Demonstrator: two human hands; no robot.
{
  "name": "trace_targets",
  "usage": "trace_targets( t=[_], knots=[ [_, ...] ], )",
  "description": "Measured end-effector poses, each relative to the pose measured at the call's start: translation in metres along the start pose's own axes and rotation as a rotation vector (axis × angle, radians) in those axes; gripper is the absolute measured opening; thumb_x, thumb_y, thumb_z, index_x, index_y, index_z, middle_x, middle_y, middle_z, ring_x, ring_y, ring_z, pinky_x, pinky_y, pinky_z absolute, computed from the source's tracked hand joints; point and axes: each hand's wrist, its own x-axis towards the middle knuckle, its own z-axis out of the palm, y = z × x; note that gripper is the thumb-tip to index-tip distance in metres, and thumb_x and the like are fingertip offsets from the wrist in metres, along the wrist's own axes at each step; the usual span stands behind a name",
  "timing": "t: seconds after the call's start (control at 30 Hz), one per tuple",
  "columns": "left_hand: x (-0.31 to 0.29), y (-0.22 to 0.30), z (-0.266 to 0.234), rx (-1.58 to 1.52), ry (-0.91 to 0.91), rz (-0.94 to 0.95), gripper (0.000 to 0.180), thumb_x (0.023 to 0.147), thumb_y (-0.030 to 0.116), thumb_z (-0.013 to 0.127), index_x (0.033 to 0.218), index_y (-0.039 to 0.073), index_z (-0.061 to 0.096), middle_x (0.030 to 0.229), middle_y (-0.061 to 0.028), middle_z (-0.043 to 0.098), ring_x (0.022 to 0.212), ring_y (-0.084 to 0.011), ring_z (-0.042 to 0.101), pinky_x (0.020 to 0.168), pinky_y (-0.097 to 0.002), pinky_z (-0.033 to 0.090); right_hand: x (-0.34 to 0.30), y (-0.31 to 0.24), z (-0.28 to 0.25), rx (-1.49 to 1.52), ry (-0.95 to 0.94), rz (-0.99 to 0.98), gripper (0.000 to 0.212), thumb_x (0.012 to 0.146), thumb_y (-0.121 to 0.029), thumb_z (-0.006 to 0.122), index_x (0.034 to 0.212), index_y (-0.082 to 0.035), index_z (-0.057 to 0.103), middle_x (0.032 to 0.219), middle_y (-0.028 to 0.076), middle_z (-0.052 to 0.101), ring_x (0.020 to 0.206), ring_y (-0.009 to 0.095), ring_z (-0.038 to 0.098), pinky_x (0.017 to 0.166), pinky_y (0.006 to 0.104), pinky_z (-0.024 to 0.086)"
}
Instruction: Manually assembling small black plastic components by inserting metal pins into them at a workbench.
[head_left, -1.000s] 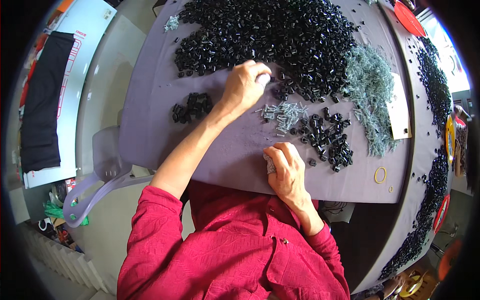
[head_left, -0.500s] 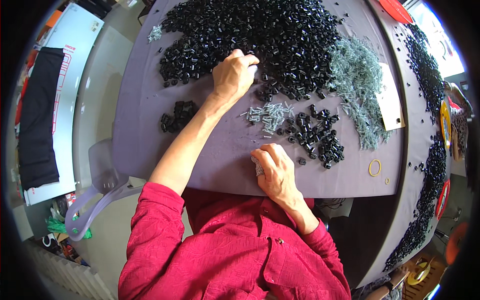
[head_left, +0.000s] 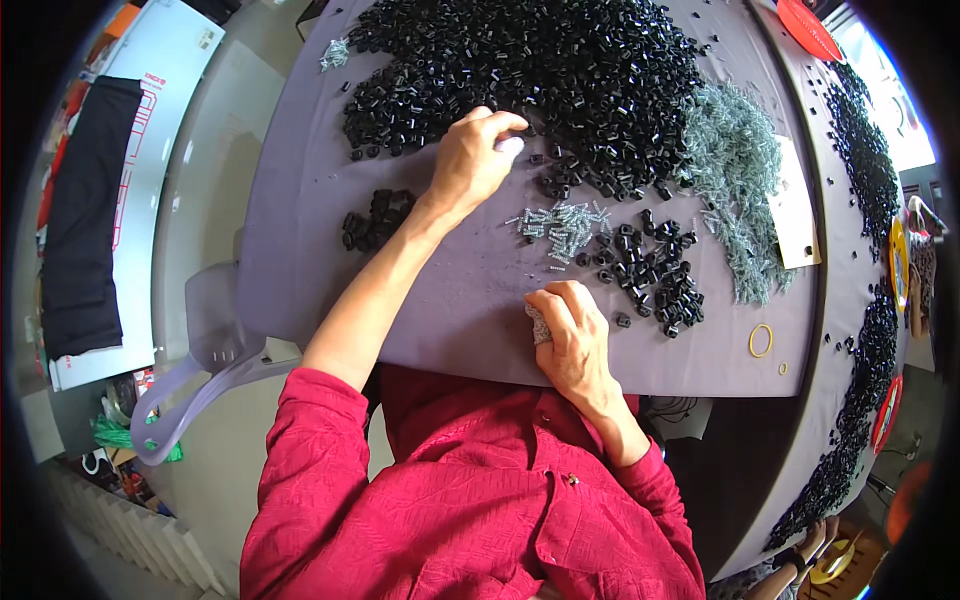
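My left hand (head_left: 472, 165) hovers at the near edge of a big heap of small black plastic parts (head_left: 440, 60). Its fingers are bent in toward the thumb, where something white shows at the tip; whether a part is pinched there is too small to see. Close to the table's front edge, my right hand (head_left: 578, 335) is closed around a crumpled, speckled grey-white piece (head_left: 538, 325), perhaps cloth. Beyond that hand lie a small pile of silver screws (head_left: 565, 230) and a loose group of black parts (head_left: 650, 275).
A larger mound of screws (head_left: 740, 180) spreads beside a cream card (head_left: 795, 215). Black parts (head_left: 375, 220) form a cluster left of my forearm. Yellow rubber bands (head_left: 761, 341) lie at right. Another person's hand (head_left: 815, 540) is at the adjoining table. A plastic chair (head_left: 215, 330) stands left.
The table has shifted slightly rightward in view. My left hand has drawn a little left relative to the black heap, its fingers somewhat less buried. My right hand keeps its grip.
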Motion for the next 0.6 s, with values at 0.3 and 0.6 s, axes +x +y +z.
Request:
trace_targets(
  t=[0.3,0.6],
  knots=[
    [0.004,-0.003,0.008,0.082,0.019,0.036,0.014,0.074,0.009,0.069,0.087,0.005,0.067,0.078,-0.0102,0.06,0.07,-0.0239,0.06,0.063,-0.0335,0.049,0.003,-0.001,-0.002,-0.024,-0.007,0.003,0.042,0.052,0.009,0.055,0.093,-0.002,0.057,0.091,0.014,0.054,0.083,0.032,0.055,0.072,0.0379,0.048],
    [-0.005,0.003,0.012,0.413,-0.083,0.241,0.005,0.087,0.005,0.044,0.091,0.001,0.045,0.089,-0.0189,0.05,0.074,-0.0338,0.059,0.066,-0.0409,0.052,0.002,0.0,-0.003,-0.009,0.023,-0.022,0.039,0.054,0.01,0.055,0.091,-0.003,0.057,0.089,0.012,0.053,0.082,0.031,0.055,0.068,0.0381,0.047]
  ],
)
